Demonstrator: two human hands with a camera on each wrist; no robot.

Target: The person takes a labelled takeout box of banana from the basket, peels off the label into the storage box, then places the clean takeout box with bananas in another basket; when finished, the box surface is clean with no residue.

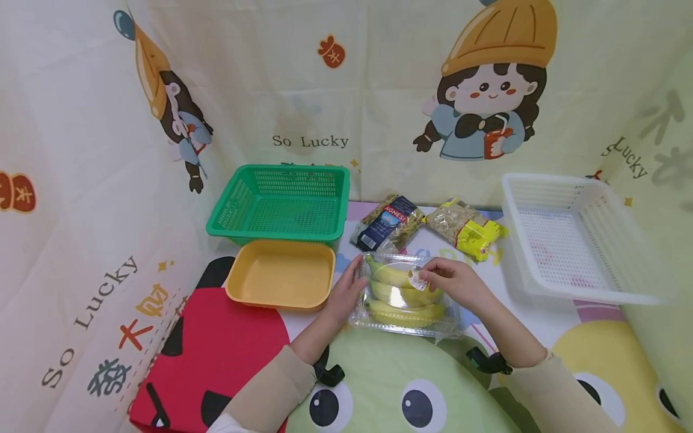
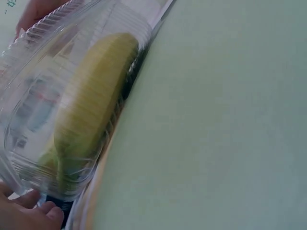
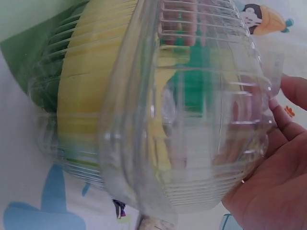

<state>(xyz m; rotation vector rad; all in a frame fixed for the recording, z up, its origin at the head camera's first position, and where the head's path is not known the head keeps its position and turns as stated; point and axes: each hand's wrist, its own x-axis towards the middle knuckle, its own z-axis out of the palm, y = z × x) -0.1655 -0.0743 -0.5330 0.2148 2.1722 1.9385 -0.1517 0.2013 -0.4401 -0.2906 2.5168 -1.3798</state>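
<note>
Currently pinching a small printed sticker (image 1: 417,280) between the thumb and fingertips of the right hand (image 1: 453,281), closed no wider than that thin piece, at the top of a clear plastic box (image 1: 452,323). Cannot tell whether stuck to the plastic or free of it. Resting the left hand (image 1: 343,293) against the left side of the same box, with fingers relaxed, touching rather than wrapping round it. Can see three bananas (image 1: 406,294) through the plastic, lying one in front of another with stem ends toward the left. Can place the box toward the front edge of the counter (image 1: 495,275), roughly midway between the left and right edges.

Just left of the left hand, can see a yellow-orange tub (image 1: 281,273), upright near the counter's left edge. Right behind that, at the back left corner, can see a green basket (image 1: 292,210), partly overlapped by the tub in the head view. Behind the box, near the middle of the back edge, can find a pasta bag (image 1: 390,222) with a dark label reading AGNESI. Just right of that, can find a yellow and clear bag (image 1: 467,230) of something pale brown, too small to make out. Farther out, can see a large white basket (image 1: 565,240) along the right edge, reaching to the back right corner.
</note>
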